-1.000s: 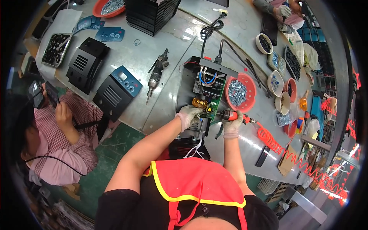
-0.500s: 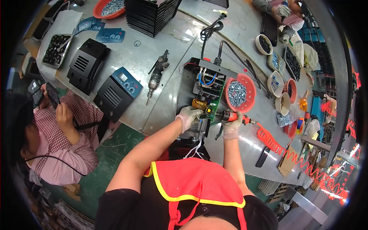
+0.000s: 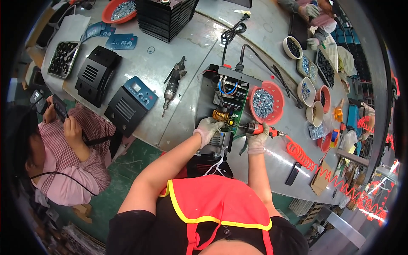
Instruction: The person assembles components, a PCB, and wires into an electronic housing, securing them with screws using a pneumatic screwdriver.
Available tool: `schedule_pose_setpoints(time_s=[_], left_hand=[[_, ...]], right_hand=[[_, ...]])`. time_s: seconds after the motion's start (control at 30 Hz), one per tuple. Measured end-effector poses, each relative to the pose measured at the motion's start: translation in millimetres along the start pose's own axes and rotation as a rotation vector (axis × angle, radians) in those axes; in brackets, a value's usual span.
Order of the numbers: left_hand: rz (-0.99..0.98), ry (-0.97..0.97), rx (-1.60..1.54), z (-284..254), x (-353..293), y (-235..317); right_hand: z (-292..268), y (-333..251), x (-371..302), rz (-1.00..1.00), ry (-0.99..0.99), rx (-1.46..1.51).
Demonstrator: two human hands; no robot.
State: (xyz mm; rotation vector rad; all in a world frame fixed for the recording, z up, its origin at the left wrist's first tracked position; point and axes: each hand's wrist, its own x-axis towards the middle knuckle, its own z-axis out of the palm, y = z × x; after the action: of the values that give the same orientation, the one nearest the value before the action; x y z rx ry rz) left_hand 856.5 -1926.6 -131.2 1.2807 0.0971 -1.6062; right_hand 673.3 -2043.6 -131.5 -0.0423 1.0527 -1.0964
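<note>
My right hand [image 3: 258, 139], in a pale glove, is wrapped round a red air screwdriver [image 3: 254, 128] that lies sideways, its tip pointing left at the near end of a green circuit board [image 3: 239, 114]. Also gloved, my left hand [image 3: 207, 131] grips the near end of the board, just below a copper-wound coil [image 3: 220, 115]. The board stands on edge along the right side of an open black metal housing [image 3: 240, 76] with dark heat sinks and blue wires. My left fingertips partly hide the spot where the tip meets the board.
A red basket of screws [image 3: 278, 104] stands right of the housing. A second air screwdriver [image 3: 172, 85] and black covers [image 3: 127, 108] lie to the left. The red coiled hose [image 3: 304, 156] trails right past a black phone [image 3: 292, 173]. A seated person [image 3: 70, 148] is at left; another person's gloved hands [image 3: 312, 25] are far right.
Both my hands, the screwdriver and the board keep nearly the same place. The view has shifted very slightly.
</note>
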Motion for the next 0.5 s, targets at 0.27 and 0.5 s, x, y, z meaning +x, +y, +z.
schedule_pose_setpoints(time_s=[0.27,0.5], left_hand=[[-0.051,0.002,-0.016,3,-8,14],[-0.103,0.005,-0.028,3,-10,20]], right_hand=[[2,1,-1,-0.021,-0.011,-0.01],[10,9,-5,-0.083,-0.011,0.01]])
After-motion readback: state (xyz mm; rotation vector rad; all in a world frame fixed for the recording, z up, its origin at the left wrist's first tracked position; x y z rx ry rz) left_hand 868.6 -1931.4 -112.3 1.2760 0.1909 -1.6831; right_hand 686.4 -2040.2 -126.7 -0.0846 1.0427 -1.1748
